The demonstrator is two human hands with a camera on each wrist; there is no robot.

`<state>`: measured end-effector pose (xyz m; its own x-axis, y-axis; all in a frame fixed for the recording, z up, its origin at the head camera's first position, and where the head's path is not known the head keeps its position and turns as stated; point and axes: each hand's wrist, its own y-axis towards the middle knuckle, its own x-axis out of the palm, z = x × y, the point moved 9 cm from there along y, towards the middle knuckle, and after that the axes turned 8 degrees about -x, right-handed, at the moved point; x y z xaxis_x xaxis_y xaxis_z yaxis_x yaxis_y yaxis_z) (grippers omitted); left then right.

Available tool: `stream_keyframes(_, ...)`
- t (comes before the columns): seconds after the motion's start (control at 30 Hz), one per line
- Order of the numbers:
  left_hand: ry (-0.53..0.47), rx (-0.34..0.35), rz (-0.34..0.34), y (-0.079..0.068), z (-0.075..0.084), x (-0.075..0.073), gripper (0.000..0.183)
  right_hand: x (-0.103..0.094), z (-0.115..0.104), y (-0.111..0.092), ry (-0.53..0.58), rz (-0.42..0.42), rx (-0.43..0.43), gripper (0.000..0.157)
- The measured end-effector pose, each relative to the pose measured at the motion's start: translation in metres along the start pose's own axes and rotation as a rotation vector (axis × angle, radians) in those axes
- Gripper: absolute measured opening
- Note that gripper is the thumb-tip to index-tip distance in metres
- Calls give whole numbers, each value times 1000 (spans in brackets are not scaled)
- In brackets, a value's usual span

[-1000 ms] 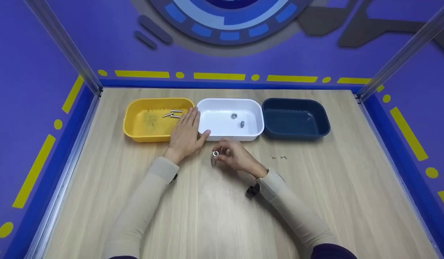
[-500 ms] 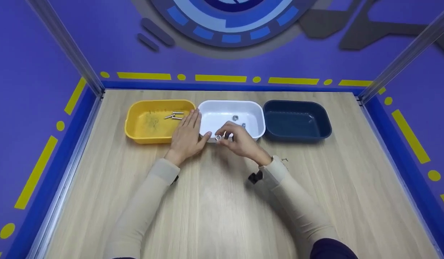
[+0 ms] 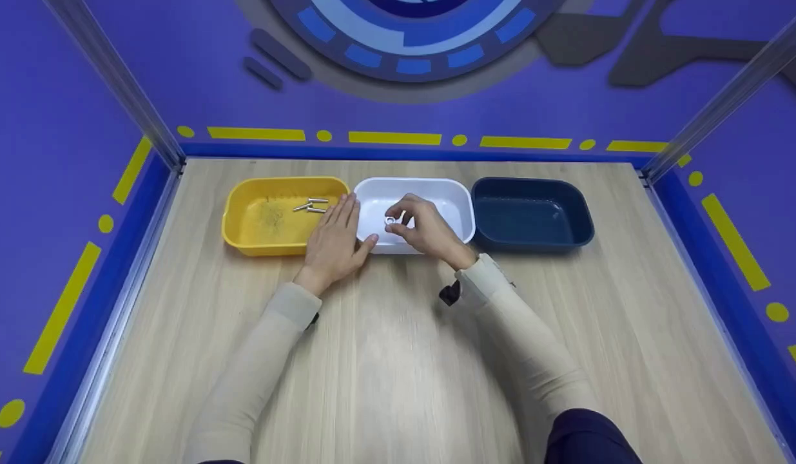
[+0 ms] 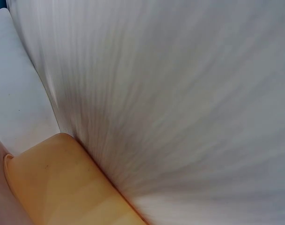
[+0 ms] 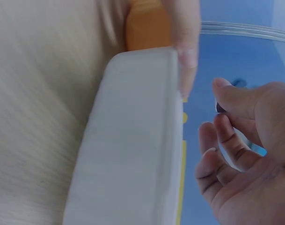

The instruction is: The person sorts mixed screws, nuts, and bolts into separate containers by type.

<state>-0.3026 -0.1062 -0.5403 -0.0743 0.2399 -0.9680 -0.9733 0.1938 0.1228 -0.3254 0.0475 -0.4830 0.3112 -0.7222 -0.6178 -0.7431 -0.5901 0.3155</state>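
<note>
In the head view my left hand (image 3: 333, 241) lies with straight fingers over the adjoining rims of the yellow bin (image 3: 243, 222) and the white bin (image 3: 372, 205). My right hand (image 3: 427, 225) is above the white bin, pinching a small metal nut (image 3: 390, 220) between thumb and fingertips. From the right wrist view, the right hand (image 5: 250, 126) shows beyond the white bin's outer wall (image 5: 128, 140), other fingers curled. Several metal pins (image 3: 318, 200) lie in the yellow bin. The right hand hides part of the white bin's floor.
A dark blue bin (image 3: 533, 219) stands against the white one, completing a row. Wooden tabletop (image 3: 385, 367) stretches in front. Purple panels (image 3: 410, 116) enclose the back and both sides. The right sleeve (image 3: 526, 335) covers part of the table.
My right hand has carried the nut forward from the table before the white bin to above its interior. The left hand has stayed in place. Two pieces in the white bin are now hidden.
</note>
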Motion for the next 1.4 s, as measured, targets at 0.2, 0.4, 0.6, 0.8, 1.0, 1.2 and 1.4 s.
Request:
stream_keyframes(0.2, 3, -3, -8, 0, 0, 1, 89, 3, 13, 6, -31, 19, 22, 20)
stream_keyframes(0.4, 5, -5, -15, 1, 0, 2, 89, -1, 27, 11, -44, 59, 78, 20)
stream_keyframes(0.6, 8, -5, -19, 1, 1, 2, 89, -4, 36, 18, -44, 82, 115, 20)
stream_keyframes(0.8, 10, 0, -14, 1, 2, 2, 89, -4, 44, 21, -45, 79, 162, 21)
stream_keyframes(1.0, 5, 6, -3, 1, 2, 1, 89, -2, 47, 22, -64, 59, 164, 24)
stream_keyframes(1.2, 9, 6, -4, 2, 1, 2, 89, -1, 51, 20, -72, 39, 187, 31)
stream_keyframes(1.4, 21, -4, -10, 0, -1, 2, 89, -6, 51, 17, -68, 55, 169, 29)
